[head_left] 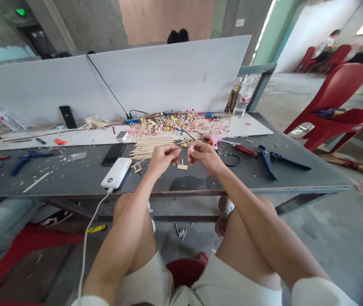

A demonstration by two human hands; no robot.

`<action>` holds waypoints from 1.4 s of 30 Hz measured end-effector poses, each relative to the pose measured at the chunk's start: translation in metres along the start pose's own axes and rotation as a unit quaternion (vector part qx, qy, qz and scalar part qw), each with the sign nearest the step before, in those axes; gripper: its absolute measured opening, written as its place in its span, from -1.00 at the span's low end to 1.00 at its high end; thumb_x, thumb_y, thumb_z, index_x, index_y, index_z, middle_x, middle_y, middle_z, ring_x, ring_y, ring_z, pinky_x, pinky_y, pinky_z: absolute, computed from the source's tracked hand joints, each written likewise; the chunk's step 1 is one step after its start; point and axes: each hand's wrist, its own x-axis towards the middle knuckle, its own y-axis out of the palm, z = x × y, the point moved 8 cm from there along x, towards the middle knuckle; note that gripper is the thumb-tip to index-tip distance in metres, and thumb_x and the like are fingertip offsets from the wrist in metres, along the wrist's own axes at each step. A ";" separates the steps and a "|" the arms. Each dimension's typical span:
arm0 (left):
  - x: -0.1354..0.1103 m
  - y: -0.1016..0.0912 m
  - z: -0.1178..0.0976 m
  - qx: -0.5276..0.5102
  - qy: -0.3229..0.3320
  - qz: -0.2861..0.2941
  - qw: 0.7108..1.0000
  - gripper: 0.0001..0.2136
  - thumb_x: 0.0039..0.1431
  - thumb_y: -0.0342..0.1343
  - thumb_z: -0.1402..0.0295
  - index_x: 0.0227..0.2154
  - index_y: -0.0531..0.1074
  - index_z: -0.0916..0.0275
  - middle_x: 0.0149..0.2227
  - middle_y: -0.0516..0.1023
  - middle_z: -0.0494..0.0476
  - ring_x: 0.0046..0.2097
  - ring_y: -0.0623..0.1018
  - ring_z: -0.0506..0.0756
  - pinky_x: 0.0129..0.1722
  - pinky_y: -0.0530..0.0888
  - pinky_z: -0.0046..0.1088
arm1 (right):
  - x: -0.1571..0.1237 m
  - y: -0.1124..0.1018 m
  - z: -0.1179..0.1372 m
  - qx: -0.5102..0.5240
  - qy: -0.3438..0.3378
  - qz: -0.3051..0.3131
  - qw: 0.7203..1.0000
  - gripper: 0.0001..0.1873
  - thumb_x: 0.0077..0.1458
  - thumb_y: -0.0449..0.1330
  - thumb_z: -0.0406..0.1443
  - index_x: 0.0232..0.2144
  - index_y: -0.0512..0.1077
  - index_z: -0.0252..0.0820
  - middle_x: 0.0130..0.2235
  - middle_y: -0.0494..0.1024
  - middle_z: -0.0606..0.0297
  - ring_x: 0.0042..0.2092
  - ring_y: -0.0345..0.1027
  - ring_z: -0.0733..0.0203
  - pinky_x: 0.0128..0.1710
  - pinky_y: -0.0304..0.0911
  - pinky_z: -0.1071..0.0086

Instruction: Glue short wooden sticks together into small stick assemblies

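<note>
Left hand [166, 158] beside stick row [143, 148]; right hand [205, 157] near pink tool [214, 141].

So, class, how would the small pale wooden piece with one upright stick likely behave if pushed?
The small pale wooden piece would probably slide rather than roll, as its base looks flat. It is likely light, being small and thin. Its slim upright stick might snap or loosen if knocked.
</note>
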 end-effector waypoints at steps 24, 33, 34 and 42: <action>0.011 -0.041 0.004 0.255 0.098 -0.122 0.954 -0.89 0.10 0.07 0.44 -0.43 0.51 0.24 -0.56 0.50 0.01 -0.50 0.48 0.03 -0.46 0.35 -0.52 | 0.025 -0.033 -0.069 -0.171 0.096 -0.137 0.971 -0.86 0.05 0.31 -0.24 -0.40 0.48 -0.20 -0.49 0.50 0.34 -0.59 0.28 0.36 -0.66 0.13 0.52; 0.009 -0.036 0.003 0.294 0.092 -0.118 0.944 -0.89 0.12 0.05 0.44 -0.39 0.48 0.24 -0.55 0.52 0.03 -0.50 0.48 0.04 -0.42 0.34 -0.49 | 0.019 -0.015 -0.090 -0.038 0.167 -0.123 0.977 -0.75 -0.09 0.40 -0.18 -0.46 0.48 -0.24 -0.68 0.27 0.48 -0.65 0.07 0.41 -0.69 0.05 0.51; 0.009 -0.036 0.003 0.300 0.091 -0.114 0.943 -0.89 0.12 0.05 0.44 -0.39 0.49 0.24 -0.54 0.53 0.04 -0.49 0.49 0.04 -0.41 0.35 -0.49 | 0.019 -0.015 -0.091 -0.035 0.168 -0.123 0.977 -0.75 -0.11 0.41 -0.19 -0.45 0.49 -0.24 -0.69 0.27 0.48 -0.66 0.06 0.41 -0.69 0.04 0.51; 0.010 -0.035 0.006 0.334 0.089 -0.105 0.933 -0.87 0.13 0.05 0.48 -0.36 0.51 0.24 -0.49 0.59 0.07 -0.44 0.54 0.07 -0.35 0.38 -0.47 | 0.021 -0.017 -0.099 -0.028 0.179 -0.126 0.975 -0.78 -0.17 0.41 -0.28 -0.46 0.49 -0.27 -0.70 0.30 0.45 -0.67 0.04 0.42 -0.69 0.02 0.49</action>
